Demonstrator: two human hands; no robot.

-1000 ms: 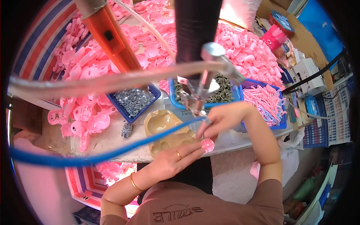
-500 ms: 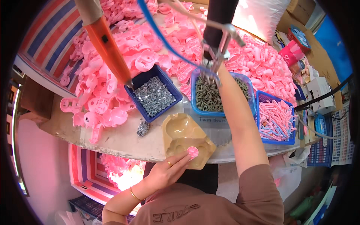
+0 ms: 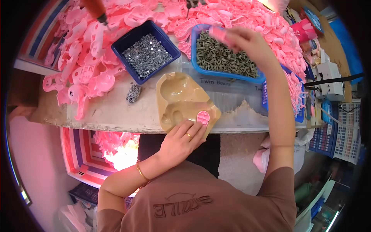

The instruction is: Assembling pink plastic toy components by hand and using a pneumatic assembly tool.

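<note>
My left hand (image 3: pixel 181 141) reaches over the tan moulded fixture (image 3: pixel 167 96), fingers stretched out and close together. Its fingertips rest at the edge of a small round pink plastic piece (image 3: pixel 203 117) seated in the fixture; the thumb is hidden. My right hand (image 3: pixel 251 44), smeared by motion, is above the light blue bin of small dark metal clips (image 3: pixel 224 56). Between its fingers is a blurred pink plastic part (image 3: pixel 218 33), its exact shape unclear. Left of that bin stands a dark blue bin of small silvery screws (image 3: pixel 148 54).
Heaped pink plastic shells (image 3: pixel 81 65) cover the back and left of the bench. A clump of screws (image 3: pixel 133 93) lies left of the fixture. An orange electric screwdriver (image 3: pixel 94 9) hangs above. At the right, a blue basket (image 3: pixel 299 116) holds thin pink sticks.
My right hand has come back from the hanging metal tool to above the clip bin, with a pink part in it. My left hand stays at the round piece. The view has shifted.
</note>
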